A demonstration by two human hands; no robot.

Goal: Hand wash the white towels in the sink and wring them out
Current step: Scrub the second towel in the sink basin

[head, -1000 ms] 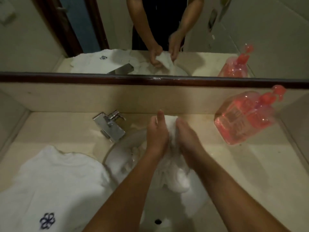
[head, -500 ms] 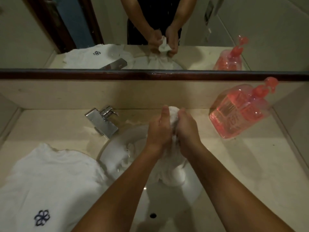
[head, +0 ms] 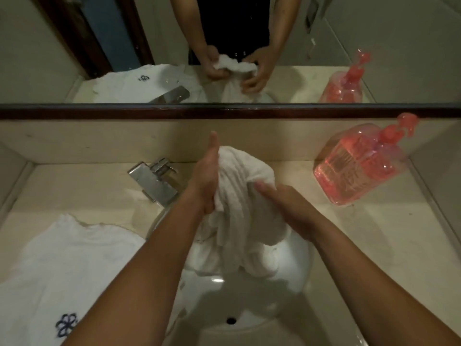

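A bunched wet white towel (head: 239,196) hangs above the white sink (head: 249,303), its lower folds sagging into the bowl. My left hand (head: 205,178) grips its upper left side, thumb pointing up. My right hand (head: 287,208) holds the right side lower down, fingers curled into the cloth. A second white towel (head: 62,270) with a dark blue flower mark lies spread on the counter at the left.
A chrome tap (head: 157,181) stands behind the sink's left rim. A pink soap dispenser bottle (head: 361,166) sits at the back right of the beige counter (head: 374,258). A mirror above the dark wooden ledge reflects the hands and towel.
The hands have spread apart along the towel: the right hand slid down and to the right, and more of the bunched cloth shows between them.
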